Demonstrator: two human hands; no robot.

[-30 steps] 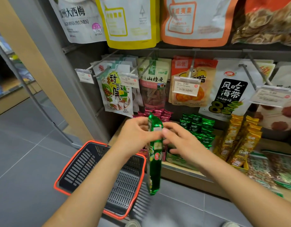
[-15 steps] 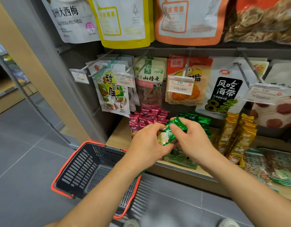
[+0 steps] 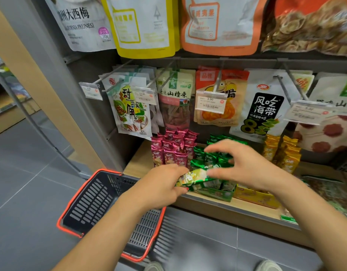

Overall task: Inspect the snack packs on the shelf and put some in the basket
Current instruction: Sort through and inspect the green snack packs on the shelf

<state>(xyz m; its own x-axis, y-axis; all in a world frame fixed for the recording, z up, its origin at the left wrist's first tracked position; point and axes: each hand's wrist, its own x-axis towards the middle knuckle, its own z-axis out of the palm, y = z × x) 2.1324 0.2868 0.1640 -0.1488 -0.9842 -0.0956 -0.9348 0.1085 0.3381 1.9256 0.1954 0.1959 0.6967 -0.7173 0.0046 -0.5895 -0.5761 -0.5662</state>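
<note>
My left hand (image 3: 164,184) grips one end of a long green snack pack (image 3: 200,178), held flat over the green display box (image 3: 217,194) on the shelf. Just right of it, my right hand (image 3: 245,165) hovers over the same pack with its fingers spread, the thumb touching or nearly touching the pack. More green packs (image 3: 211,155) stand upright in the box behind it. The dark basket with an orange rim (image 3: 71,216) sits on the floor, lower left, under my left forearm. Nothing shows in the part of the basket I can see.
Pink packs (image 3: 172,149) stand left of the green ones, yellow packs (image 3: 284,153) to the right. Hanging bags on pegs with price tags (image 3: 209,102) fill the rack above. The wooden shelf edge (image 3: 237,210) juts out over the grey tiled floor. Shoe tips show at the bottom.
The green pack went from hanging upright in front of me to lying flat at the display box. Both hands moved forward toward the shelf, and my right hand's fingers opened.
</note>
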